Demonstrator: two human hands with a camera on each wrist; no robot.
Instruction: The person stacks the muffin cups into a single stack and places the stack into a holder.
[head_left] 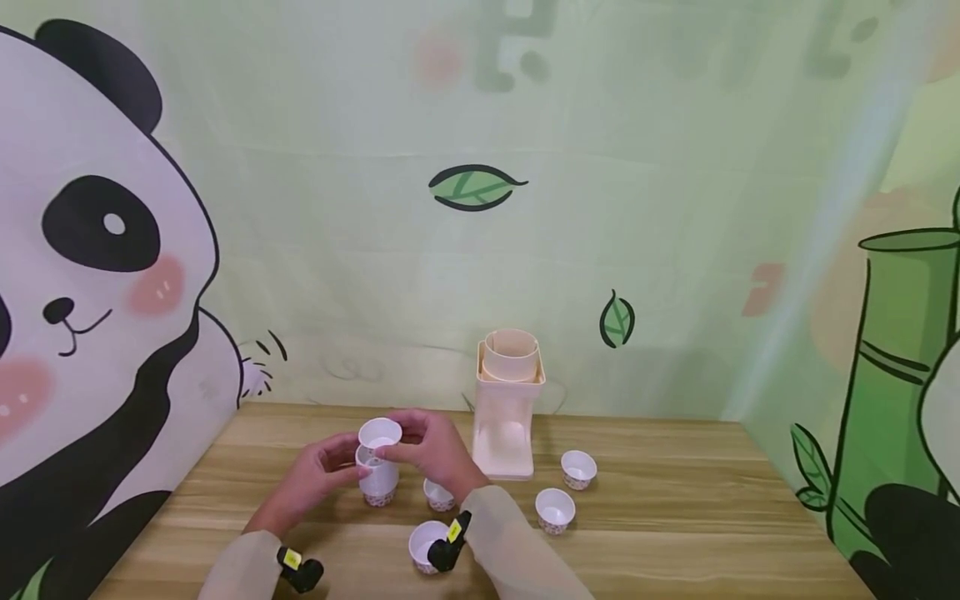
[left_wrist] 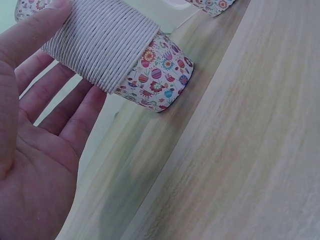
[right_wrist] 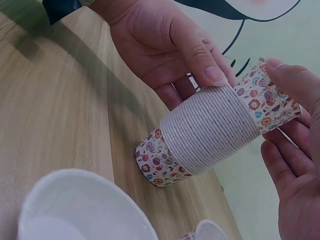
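Observation:
A tall stack of nested paper cups (right_wrist: 210,130) stands on the table, its white rims layered above a floral-patterned bottom cup. My left hand (head_left: 318,477) holds the stack near its top, thumb on one side and fingers on the other, as the left wrist view shows. Between the thumb and fingers of my right hand (head_left: 437,450) is a single floral paper cup (right_wrist: 265,97), mouth up, at the stack's top. Whether this cup's base rests inside the stack cannot be told. In the left wrist view the stack (left_wrist: 105,45) leans across the upper part.
Separate floral cups stand on the wooden table: one (head_left: 438,495) beside the stack, one (head_left: 426,546) nearer me, partly hidden by the right wrist's camera, and two to the right, a nearer cup (head_left: 555,510) and a farther cup (head_left: 578,469). A pale pink dispenser-like stand (head_left: 504,425) is behind.

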